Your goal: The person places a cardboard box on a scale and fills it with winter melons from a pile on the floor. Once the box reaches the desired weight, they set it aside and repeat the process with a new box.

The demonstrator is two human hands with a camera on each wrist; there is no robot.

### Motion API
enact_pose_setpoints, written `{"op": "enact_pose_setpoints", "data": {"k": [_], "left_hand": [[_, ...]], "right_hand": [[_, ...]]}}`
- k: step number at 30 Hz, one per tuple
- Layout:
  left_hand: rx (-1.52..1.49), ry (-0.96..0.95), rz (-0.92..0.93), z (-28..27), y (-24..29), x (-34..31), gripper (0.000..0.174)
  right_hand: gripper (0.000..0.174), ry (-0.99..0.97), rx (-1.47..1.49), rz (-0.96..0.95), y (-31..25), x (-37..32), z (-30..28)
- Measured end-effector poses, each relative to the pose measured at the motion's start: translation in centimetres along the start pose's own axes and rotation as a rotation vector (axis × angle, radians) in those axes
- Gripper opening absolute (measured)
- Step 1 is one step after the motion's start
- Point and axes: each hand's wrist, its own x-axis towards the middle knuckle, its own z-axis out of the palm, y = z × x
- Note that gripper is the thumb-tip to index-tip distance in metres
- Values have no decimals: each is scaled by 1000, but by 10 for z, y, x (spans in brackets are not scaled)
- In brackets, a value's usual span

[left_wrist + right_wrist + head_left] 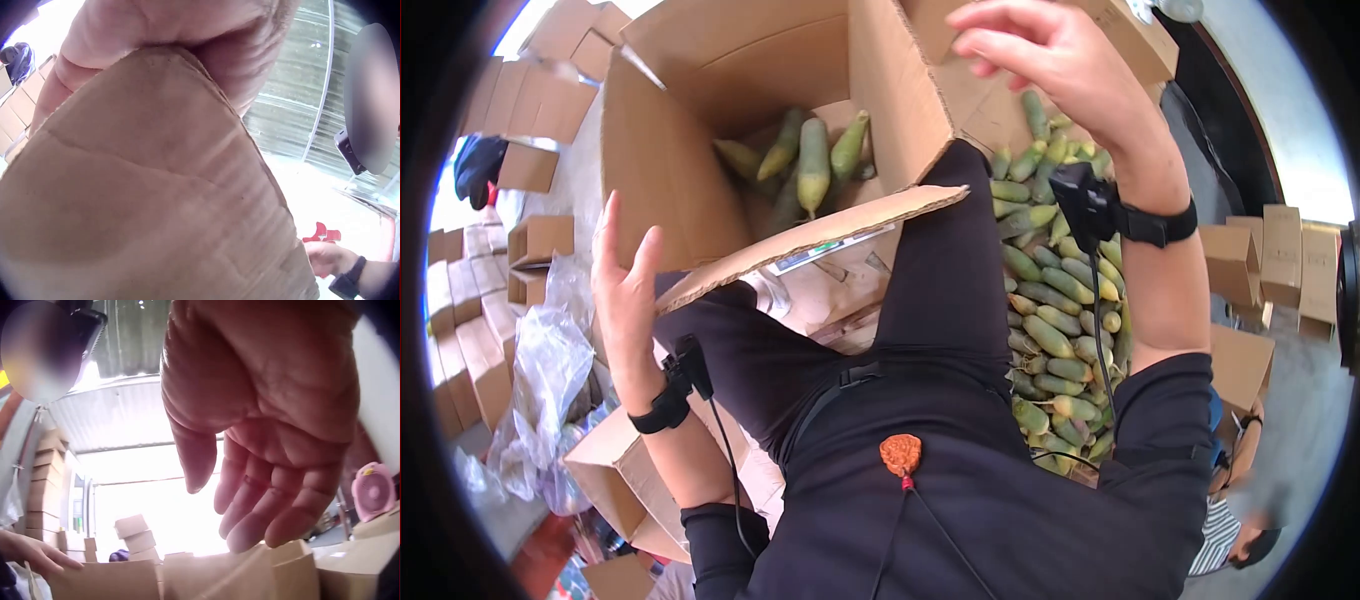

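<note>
An upright cardboard box (pixel 640 180) with raised flaps stands between the person's legs, several green radishes (pixel 812 165) lying at its bottom. The left hand (pixel 625 290) is at the box's left side, fingers straight and thumb apart; in the left wrist view its palm (pixel 169 28) rests against a cardboard flap (pixel 144 169). Above the box's right edge the right hand (pixel 1060 65) is raised, holding nothing. Its fingers look loosely bent in the right wrist view, where the hand (pixel 262 412) hangs over the cardboard edges (pixel 219 575).
A large pile of green radishes (pixel 1055 330) lies right of the person's legs. Stacked cartons (pixel 470 310) and clear plastic wrap (pixel 550 370) are at the left, more cartons (pixel 1280 255) at the right. Another person (pixel 1225 530) is at the lower right. A pink fan (pixel 373 490) stands beyond.
</note>
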Motion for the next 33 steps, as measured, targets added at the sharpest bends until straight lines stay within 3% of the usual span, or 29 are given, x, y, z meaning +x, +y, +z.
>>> {"op": "enact_pose_setpoints", "data": {"k": [6,12,14,17,19,22,23,24,26,28,30,33], "left_hand": [[-119,-24,-75,4,4,-4,54],[-182,-8,-142,4,5,-3,55],[-176,-3,-167,7,16,-5,54],[-191,9,-201,8,20,-5,54],[-206,6,-212,10,22,-6,54],[-205,7,-255,9,25,-7,53],[-187,11,-233,8,21,-6,53],[-171,14,-210,9,19,-5,52],[-190,16,-240,10,26,-6,52],[-204,16,-274,13,27,-8,51],[-234,17,-282,14,26,-6,51],[-162,-2,-237,12,18,-4,52]], "right_hand": [[29,160,80,598,135,-121,-31],[24,252,114,1111,256,-266,29],[21,278,117,1154,299,-320,58],[21,151,20,1302,320,-368,86],[18,135,-3,1515,318,-382,99],[19,234,-18,1593,320,-402,116],[20,113,-114,1478,349,-428,129],[20,114,-111,1478,349,-428,130],[20,-67,-468,1216,345,-431,132],[19,-41,-443,1297,330,-423,129],[22,-172,-565,1320,343,-420,136],[23,-220,-709,1231,345,-413,141]]}}
